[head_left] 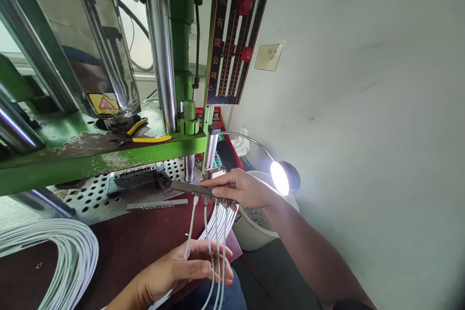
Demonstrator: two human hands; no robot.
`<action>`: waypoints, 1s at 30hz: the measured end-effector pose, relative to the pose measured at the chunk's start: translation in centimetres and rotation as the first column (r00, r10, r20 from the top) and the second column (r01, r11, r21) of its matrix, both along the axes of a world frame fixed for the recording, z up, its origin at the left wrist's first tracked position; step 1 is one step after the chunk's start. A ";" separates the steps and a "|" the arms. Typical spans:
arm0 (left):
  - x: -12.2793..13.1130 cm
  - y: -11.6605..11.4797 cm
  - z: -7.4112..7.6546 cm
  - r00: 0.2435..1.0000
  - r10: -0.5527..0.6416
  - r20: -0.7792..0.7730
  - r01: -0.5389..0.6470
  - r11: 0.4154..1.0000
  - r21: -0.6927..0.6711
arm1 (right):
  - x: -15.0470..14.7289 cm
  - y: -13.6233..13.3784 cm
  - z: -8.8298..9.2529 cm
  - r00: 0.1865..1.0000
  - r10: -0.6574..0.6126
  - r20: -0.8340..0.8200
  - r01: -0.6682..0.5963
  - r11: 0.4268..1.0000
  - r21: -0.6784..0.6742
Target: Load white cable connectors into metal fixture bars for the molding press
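Right hand [240,189] pinches a metal bar [185,187] by its near end, fingers closed on it, just in front of the green press [109,155]. White cables [218,232] hang from the bar to the left hand [181,271], which lies palm up, fingers loosely apart, with the cables running across them. A second bar [157,205] lies on the perforated plate [90,193]. A cable coil [69,256] sits at the left, and a lit lamp [285,178] and a white bucket [250,237] at the right.

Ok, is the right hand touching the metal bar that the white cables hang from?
Touching. The head view shows the right hand with its fingers wrapped over one end of the metal bar, gripping it; no gap shows.
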State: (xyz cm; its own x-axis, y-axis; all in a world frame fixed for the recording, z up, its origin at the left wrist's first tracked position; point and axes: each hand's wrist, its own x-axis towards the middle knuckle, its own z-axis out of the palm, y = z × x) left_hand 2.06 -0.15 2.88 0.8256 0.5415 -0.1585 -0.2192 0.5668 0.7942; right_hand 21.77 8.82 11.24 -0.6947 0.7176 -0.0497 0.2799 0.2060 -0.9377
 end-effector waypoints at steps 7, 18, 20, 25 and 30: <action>-1.5 -3.8 0.3 0.966 0.246 -0.083 -0.256 0.953 -0.163 | -2.8 0.6 -1.1 0.988 0.086 0.127 -0.091 0.995 0.031; -2.1 -2.6 -2.7 0.866 0.435 -0.248 -0.469 0.877 -0.098 | -8.0 3.3 -2.6 0.934 0.139 0.329 -0.233 0.936 0.266; -2.7 -2.3 -2.7 0.832 0.480 -0.278 -0.519 0.850 -0.087 | -9.4 3.6 -3.2 0.909 0.098 0.405 -0.261 0.892 0.369; -5.3 0.0 -2.8 0.695 0.618 -0.368 -0.688 0.720 -0.089 | -14.3 5.2 -5.2 0.807 -0.036 0.590 -0.360 0.762 0.539; -8.8 4.6 -3.3 0.565 0.682 -0.465 -0.775 0.632 -0.016 | -20.2 8.1 -7.8 0.757 -0.106 0.645 -0.375 0.737 0.562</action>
